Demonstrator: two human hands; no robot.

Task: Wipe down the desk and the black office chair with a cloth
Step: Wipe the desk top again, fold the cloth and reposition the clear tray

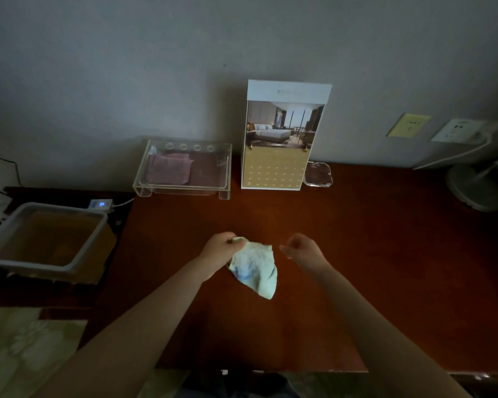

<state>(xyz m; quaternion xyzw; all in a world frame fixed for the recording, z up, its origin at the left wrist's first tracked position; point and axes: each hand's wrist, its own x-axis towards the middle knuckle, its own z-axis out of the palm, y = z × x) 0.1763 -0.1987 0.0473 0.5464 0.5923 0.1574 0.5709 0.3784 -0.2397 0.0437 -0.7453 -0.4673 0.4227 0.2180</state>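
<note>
A pale green and blue cloth (256, 267) hangs crumpled over the middle of the reddish-brown desk (371, 254). My left hand (220, 248) pinches the cloth's upper left corner and holds it above the desk top. My right hand (301, 248) hovers just right of the cloth with its fingers curled, apart from the fabric and holding nothing. The black office chair is out of view.
A clear acrylic tray (224, 179) with a folded pink cloth stands at the desk's back left. A standing calendar card (279, 145) and a clear ashtray (318, 175) sit by the wall. A white basin of water (0, 231) rests left of the desk. A fan base (472, 188) sits far right.
</note>
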